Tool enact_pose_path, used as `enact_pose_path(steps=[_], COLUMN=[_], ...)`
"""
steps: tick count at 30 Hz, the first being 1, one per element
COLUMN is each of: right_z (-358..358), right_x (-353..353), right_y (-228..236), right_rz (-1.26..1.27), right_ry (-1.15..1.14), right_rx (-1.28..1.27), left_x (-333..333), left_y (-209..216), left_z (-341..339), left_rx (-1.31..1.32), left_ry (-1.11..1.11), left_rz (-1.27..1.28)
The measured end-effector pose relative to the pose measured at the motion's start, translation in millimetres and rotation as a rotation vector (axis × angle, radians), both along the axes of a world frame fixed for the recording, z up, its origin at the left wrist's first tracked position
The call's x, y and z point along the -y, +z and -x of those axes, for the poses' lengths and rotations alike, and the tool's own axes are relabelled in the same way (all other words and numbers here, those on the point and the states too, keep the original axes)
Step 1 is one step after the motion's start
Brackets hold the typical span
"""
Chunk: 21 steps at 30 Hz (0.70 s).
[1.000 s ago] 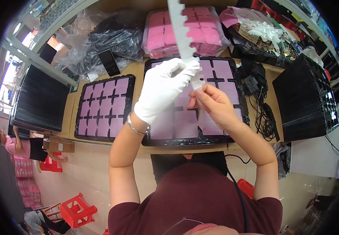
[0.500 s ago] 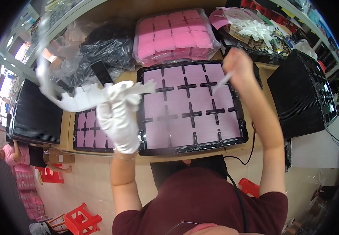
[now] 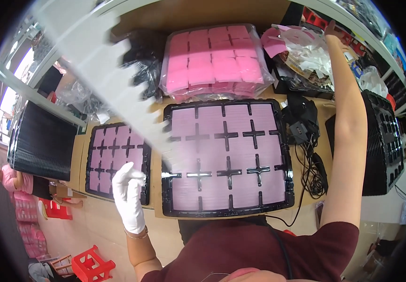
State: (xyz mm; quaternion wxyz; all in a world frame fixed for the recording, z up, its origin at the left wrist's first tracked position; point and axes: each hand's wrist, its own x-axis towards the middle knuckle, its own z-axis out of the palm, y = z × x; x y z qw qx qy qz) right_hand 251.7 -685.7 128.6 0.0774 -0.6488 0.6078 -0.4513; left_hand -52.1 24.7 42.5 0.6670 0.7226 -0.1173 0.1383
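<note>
Your white-gloved L hand (image 3: 129,197) nr worktop (image 3: 157,188) front edge, by white notched strip (image 3: 90,70); bare R hand (image 3: 331,31) toward far-right corner; can't tell grips. Black plastic tray (image 3: 287,152) looks pink-filled; remainder unclear.

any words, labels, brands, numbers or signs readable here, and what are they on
None can be read clearly enough to quote.
Large black tray, front rim: faint small marks, too small to read.
Notched white strip: blurred, no print visible.
Clear-wrapped pink stack: no print visible.
</note>
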Motion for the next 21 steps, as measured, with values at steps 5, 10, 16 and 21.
enact_pose_path(steps=[5, 10, 16, 21], right_z=[94.2, 224.0, 307.7, 303.2], right_x=[-66.8, -207.3, -258.8, -252.4], right_y=[4.4, -100.3, -171.5, -203.1], right_rz=[0.203, 0.499, 0.276, -0.011], right_ry=[0.606, 1.127, 1.078, 1.046], right_rx=[-0.358, 0.034, 0.074, 0.251], left_x=[5.4, 13.5, 12.9, 27.1], left_y=[-30.5, -72.6, -83.2, -32.2], left_z=[-19.8, -17.1, -21.8, -11.6], left_rx=[-0.302, -0.505, -0.290, -0.513], left_ry=[0.093, 0.030, 0.074, -0.044], left_rz=[-0.643, -0.483, -0.487, -0.049])
